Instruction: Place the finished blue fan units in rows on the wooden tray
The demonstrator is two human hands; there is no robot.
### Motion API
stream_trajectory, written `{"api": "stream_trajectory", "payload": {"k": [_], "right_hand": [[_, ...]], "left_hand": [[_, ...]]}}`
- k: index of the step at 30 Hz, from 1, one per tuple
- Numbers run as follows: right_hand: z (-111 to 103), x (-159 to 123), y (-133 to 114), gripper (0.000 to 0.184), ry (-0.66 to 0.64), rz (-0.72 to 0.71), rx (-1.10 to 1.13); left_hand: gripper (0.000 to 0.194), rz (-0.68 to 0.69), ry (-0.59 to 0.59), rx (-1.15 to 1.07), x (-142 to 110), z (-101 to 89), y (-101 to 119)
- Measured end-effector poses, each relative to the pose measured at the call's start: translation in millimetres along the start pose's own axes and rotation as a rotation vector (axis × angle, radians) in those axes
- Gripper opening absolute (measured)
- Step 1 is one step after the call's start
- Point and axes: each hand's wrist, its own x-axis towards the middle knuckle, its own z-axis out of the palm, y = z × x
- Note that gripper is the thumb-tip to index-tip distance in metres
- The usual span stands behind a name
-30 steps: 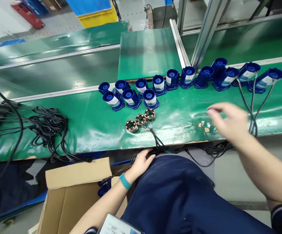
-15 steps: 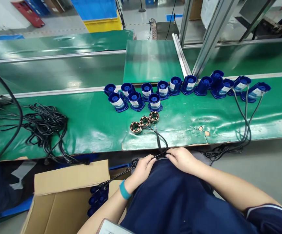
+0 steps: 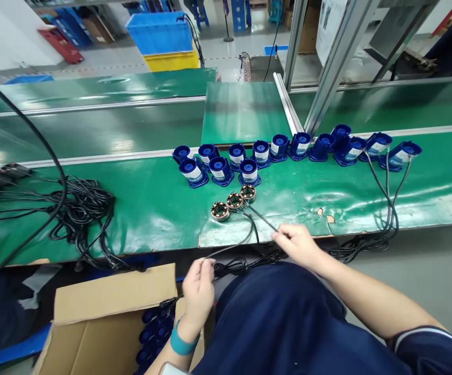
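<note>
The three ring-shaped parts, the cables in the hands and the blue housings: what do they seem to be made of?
Ring-shaped parts: probably metal with copper windings; sides shine, and coppery patches circle the top.
Cables: likely rubber or soft plastic outside, dark and smooth; they bend in easy curves.
Blue housings: perhaps moulded plastic, given the even, glossy colour; painted metal is possible.

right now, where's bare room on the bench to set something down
Bare bench lies between the cable pile and the coils, and, partly torn, between the coils and the cables at right. Crowded: the back, where blue housings stand.
</note>
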Motion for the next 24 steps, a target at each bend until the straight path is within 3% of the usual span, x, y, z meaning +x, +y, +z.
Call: {"api": "stream_trajectory", "payload": {"k": [2, 4, 5, 6, 8, 10, 12, 16, 19, 24], "right_hand": [[-18.1, 7.9, 1.8, 0.045, 0.059, 0.028, -0.102], [-27.4, 15.4, 2.3, 0.029, 0.069, 0.042, -0.229], [-27.6, 19.1, 1.1, 0.015, 0.071, 0.029, -0.287], [-24.9, 23.2, -1.4, 0.024, 0.073, 0.001, -0.339], [-12.3, 33.4, -10.5, 0.062, 0.061, -0.073, -0.427], [4.8, 47.7, -22.9, 0.074, 0.018, -0.115, -0.521], [20.2, 65.6, -34.1, 0.071, -0.021, -0.093, -0.607], [35.2, 99.0, -37.9, 0.042, -0.016, -0.063, -0.67], [37.7, 113.3, -24.4, 0.035, 0.048, -0.075, -0.642], [36.9, 117.9, 0.0, 0.016, 0.088, -0.172, -0.493]], "left_hand": [[0.037, -0.027, 0.172, -0.114, 4.1, -9.0, -2.5], [0.038, -0.027, 0.223, -0.108, 5.3, -15.2, -4.1], [0.038, -0.022, 0.19, -0.054, 4.4, -16.8, -4.8], [0.039, -0.014, 0.123, 0.022, 2.9, -17.6, -5.5], [0.042, 0.012, -0.058, 0.197, -0.8, -17.5, -7.6], [0.044, 0.036, -0.17, 0.33, -2.1, -17.2, -10.6], [0.044, 0.041, -0.189, 0.391, 1.6, -17.6, -13.2], [0.042, 0.074, -0.129, 0.395, 19.9, -15.3, -8.9], [0.037, 0.211, -0.09, 0.422, 34.6, -6.8, 8.8], [0.02, 0.644, -0.023, 0.467, 72.2, 13.0, 58.7]]}}
